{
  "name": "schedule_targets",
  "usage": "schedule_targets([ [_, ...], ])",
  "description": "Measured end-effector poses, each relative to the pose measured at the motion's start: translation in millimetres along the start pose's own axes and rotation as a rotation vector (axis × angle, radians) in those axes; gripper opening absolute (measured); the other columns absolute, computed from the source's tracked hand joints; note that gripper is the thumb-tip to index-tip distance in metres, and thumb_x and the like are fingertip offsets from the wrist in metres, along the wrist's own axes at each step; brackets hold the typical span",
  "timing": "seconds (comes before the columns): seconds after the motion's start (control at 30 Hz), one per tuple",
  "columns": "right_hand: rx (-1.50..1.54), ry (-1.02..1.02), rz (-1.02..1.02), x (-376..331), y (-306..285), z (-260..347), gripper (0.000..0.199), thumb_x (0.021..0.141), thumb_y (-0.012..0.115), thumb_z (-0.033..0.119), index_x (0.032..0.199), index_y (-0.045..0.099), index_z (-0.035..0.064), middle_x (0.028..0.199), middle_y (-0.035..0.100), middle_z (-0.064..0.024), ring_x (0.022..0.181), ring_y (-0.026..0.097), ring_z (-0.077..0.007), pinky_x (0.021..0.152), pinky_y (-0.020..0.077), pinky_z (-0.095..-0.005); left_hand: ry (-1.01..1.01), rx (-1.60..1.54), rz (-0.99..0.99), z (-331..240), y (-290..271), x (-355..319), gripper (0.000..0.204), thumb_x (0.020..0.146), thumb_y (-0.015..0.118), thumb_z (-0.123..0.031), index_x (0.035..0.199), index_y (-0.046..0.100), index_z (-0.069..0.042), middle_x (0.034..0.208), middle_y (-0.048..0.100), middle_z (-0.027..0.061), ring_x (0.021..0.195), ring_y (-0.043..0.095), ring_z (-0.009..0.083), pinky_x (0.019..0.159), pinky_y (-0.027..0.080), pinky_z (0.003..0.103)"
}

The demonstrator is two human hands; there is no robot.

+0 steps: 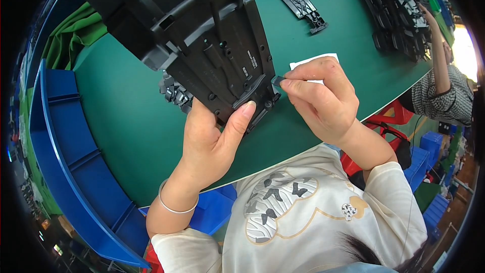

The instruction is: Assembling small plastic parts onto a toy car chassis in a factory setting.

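Note:
My left hand grips the lower end of a large black plastic model vehicle chassis, thumb on top and fingers hidden beneath. The chassis is tilted up above the table, with moulded pipes and ribs on the face toward me. At its lower right edge, my right hand pinches a small dark grey plastic piece between thumb and fingertips. That piece is beside the chassis edge; whether it touches cannot be told. A heap of small dark plastic parts lies on the table, partly behind the chassis.
A black chassis frame lies on the green table. White paper is behind my right hand. At the right are stacked black chassis parts and another person's arm. A blue divided rack lines the left edge.

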State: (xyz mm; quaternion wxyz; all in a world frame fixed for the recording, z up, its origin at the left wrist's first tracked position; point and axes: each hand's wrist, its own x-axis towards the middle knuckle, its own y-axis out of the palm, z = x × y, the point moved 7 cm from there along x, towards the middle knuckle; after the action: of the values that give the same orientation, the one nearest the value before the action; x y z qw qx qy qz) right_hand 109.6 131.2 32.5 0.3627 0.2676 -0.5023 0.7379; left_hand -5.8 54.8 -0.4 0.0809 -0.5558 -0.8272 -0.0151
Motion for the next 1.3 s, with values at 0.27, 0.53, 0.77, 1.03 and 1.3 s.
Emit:
schedule_targets([
  [0.27, -0.015, -0.002, 0.024, -0.2, 1.2, -0.1, 0.017, 0.053, 0.060, 0.003, 0.070, 0.056, 0.0014, 0.069, 0.053, -0.0069, 0.058, 0.049, -0.0176, 0.049, 0.0355, -0.0263, -0.008, 0.018, 0.015, -1.8, 1.3, 0.4, 0.024, 0.080, 0.053, -0.006, 0.099, 0.041, 0.003, 0.080, 0.052, 0.0065, 0.065, 0.048, 0.0091, 0.056, 0.039, 0.021],
  [0.53, -0.041, 0.022, 0.110, 0.1, 2.8, 2.1, 0.025, 0.050, 0.064, -0.009, 0.072, 0.056, 0.0010, 0.073, 0.053, -0.0076, 0.065, 0.051, -0.0187, 0.054, 0.0401, -0.0259, 0.060, 0.121, 0.019, -3.7, 1.2, 0.2, 0.017, 0.076, 0.056, -0.004, 0.090, 0.049, 0.002, 0.076, 0.053, 0.0086, 0.062, 0.050, 0.0161, 0.056, 0.039, 0.025],
  [0.77, -0.088, -0.076, 0.023, -0.5, 3.8, 5.9, 0.020, 0.052, 0.057, 0.008, 0.070, 0.055, 0.0014, 0.070, 0.051, -0.0074, 0.058, 0.048, -0.0193, 0.050, 0.0367, -0.0281, 0.021, 0.087, 0.002, -2.0, 3.0, -2.1, 0.014, 0.074, 0.057, -0.003, 0.087, 0.052, 0.000, 0.070, 0.055, 0.0110, 0.057, 0.052, 0.0214, 0.051, 0.039, 0.026],
  [1.03, 0.534, 0.757, 0.034, -21.2, -3.0, -25.9, 0.013, 0.077, 0.054, 0.008, 0.087, 0.049, 0.0004, 0.075, 0.053, -0.0069, 0.061, 0.052, -0.0133, 0.053, 0.0411, -0.0211, 0.160, 0.219, 0.024, -6.2, 6.3, -4.0, 0.017, 0.076, 0.054, 0.002, 0.093, 0.053, 0.003, 0.077, 0.059, 0.0124, 0.064, 0.057, 0.0189, 0.057, 0.042, 0.023],
  [1.3, 1.183, 1.325, 0.237, -43.9, 40.7, -23.5, 0.023, 0.087, 0.039, 0.022, 0.079, 0.045, 0.0020, 0.064, 0.054, -0.0056, 0.047, 0.050, -0.0084, 0.044, 0.0403, -0.0186, 0.182, 0.146, 0.017, -12.9, 13.0, -2.8, 0.018, 0.076, 0.052, 0.005, 0.094, 0.054, 0.004, 0.086, 0.059, 0.0098, 0.079, 0.058, 0.0182, 0.068, 0.044, 0.025],
])
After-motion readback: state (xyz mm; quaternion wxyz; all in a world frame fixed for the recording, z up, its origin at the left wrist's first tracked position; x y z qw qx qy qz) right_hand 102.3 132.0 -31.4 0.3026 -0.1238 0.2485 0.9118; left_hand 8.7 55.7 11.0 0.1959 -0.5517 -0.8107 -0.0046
